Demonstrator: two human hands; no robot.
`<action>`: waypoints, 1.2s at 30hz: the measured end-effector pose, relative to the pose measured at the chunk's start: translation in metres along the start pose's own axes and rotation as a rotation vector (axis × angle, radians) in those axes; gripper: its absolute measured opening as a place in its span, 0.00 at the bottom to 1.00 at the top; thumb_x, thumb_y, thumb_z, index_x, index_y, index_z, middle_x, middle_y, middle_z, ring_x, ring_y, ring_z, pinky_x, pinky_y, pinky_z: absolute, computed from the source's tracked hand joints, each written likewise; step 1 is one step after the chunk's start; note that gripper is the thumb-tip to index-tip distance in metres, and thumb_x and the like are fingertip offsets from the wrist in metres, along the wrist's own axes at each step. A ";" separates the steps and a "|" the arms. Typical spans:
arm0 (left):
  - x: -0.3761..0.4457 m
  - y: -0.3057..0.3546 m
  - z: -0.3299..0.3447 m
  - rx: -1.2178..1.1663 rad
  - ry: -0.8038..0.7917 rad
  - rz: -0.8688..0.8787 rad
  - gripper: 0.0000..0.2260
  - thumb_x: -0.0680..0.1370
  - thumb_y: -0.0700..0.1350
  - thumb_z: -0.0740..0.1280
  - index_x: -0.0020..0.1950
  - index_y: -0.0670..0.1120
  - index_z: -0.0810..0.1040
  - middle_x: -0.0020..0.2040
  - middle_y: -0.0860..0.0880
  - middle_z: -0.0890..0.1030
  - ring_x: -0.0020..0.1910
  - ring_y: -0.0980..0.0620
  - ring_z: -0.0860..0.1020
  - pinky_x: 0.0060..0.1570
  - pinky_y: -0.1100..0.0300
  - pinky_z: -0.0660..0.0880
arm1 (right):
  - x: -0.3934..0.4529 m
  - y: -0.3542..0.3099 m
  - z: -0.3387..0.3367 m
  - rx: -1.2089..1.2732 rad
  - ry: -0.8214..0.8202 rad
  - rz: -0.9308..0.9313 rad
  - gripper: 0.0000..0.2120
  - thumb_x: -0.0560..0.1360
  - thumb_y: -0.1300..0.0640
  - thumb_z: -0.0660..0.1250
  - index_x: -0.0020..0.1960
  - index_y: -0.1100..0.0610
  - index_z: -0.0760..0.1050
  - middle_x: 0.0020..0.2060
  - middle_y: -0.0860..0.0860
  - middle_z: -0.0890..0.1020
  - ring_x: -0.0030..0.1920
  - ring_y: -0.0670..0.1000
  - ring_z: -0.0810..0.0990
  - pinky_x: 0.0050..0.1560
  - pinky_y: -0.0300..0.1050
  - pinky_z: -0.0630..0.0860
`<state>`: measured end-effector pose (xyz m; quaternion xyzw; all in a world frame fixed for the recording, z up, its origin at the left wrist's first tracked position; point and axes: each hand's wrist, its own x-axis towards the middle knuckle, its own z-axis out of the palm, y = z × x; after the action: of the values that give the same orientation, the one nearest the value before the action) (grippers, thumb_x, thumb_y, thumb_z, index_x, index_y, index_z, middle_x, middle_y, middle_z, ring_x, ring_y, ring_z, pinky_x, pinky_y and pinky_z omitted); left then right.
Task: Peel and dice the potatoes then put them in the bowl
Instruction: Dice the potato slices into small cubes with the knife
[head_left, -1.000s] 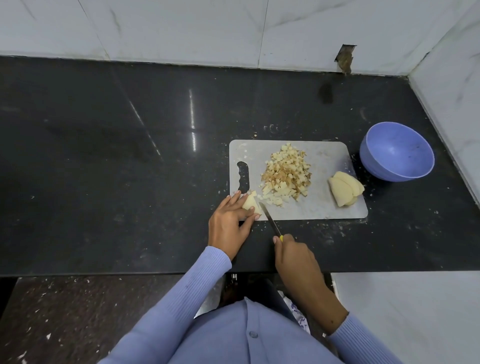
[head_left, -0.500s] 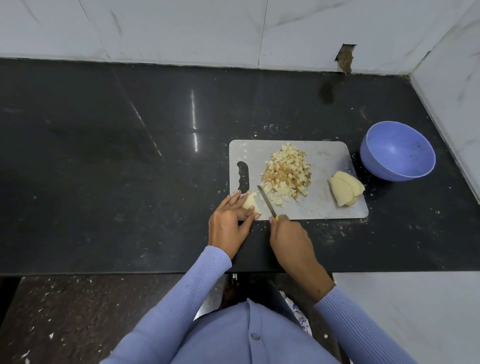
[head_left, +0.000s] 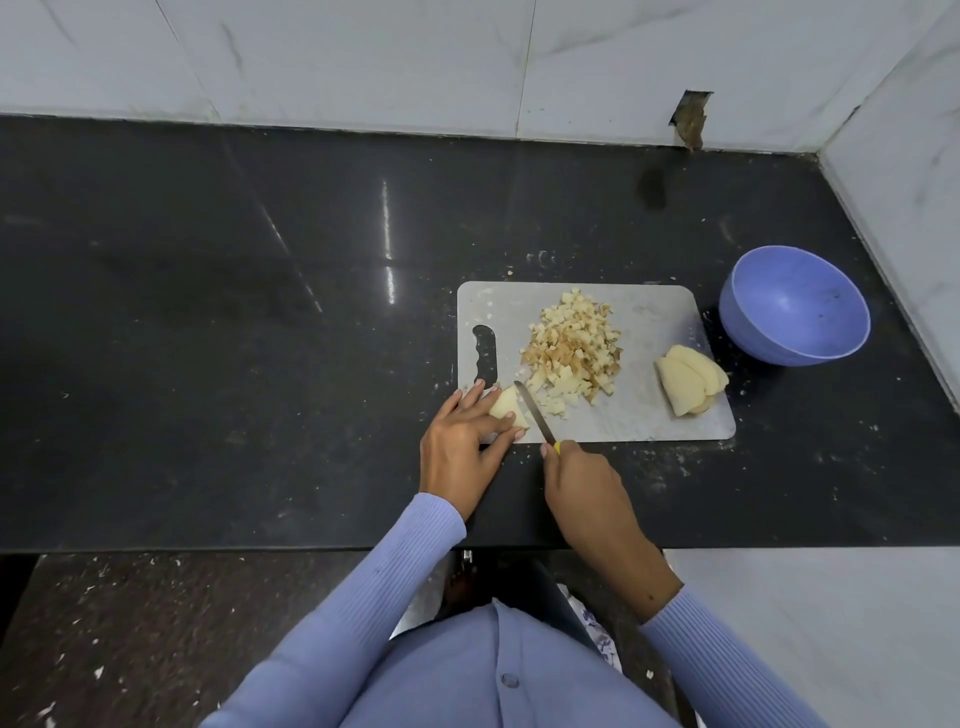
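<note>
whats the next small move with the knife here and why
Probably press the knife down through the potato piece the left hand holds at the cutting board's near-left corner. The blade, gripped by the right hand, lies right beside that piece, which is still uncut, unlike the diced pile, and the bowl looks empty.

Black stone counter (head_left: 260, 364), with grey cutting board (head_left: 660, 322) and purple bowl (head_left: 795, 306) near its right end.

Even, soft light from overhead, it seems; two bright streaks of glare on the dark bench (head_left: 208, 312) left of centre. Frame edges bow outward; focus sharp throughout.
</note>
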<state>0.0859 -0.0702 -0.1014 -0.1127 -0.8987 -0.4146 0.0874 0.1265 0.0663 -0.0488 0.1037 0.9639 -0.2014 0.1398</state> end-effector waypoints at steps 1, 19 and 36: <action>0.000 0.000 0.000 0.007 0.004 0.005 0.07 0.70 0.45 0.76 0.46 0.45 0.86 0.59 0.46 0.80 0.64 0.50 0.74 0.68 0.57 0.65 | 0.000 0.002 -0.001 -0.002 0.006 0.011 0.19 0.83 0.48 0.47 0.52 0.60 0.71 0.45 0.57 0.79 0.45 0.57 0.77 0.39 0.46 0.66; 0.002 0.001 -0.003 0.028 -0.021 0.006 0.09 0.67 0.39 0.78 0.45 0.40 0.85 0.53 0.41 0.82 0.57 0.46 0.80 0.66 0.59 0.65 | -0.001 -0.017 0.001 -0.012 -0.068 0.029 0.18 0.83 0.49 0.48 0.57 0.61 0.70 0.51 0.58 0.78 0.52 0.58 0.77 0.43 0.46 0.67; -0.001 -0.002 -0.005 0.056 -0.001 0.021 0.07 0.71 0.43 0.75 0.48 0.45 0.85 0.57 0.46 0.81 0.63 0.50 0.75 0.69 0.54 0.63 | -0.028 0.002 0.000 -0.032 0.019 -0.022 0.14 0.83 0.48 0.47 0.46 0.55 0.63 0.36 0.49 0.71 0.37 0.51 0.72 0.38 0.43 0.65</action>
<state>0.0867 -0.0751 -0.1000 -0.1200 -0.9087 -0.3884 0.0945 0.1532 0.0642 -0.0409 0.0926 0.9694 -0.1866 0.1300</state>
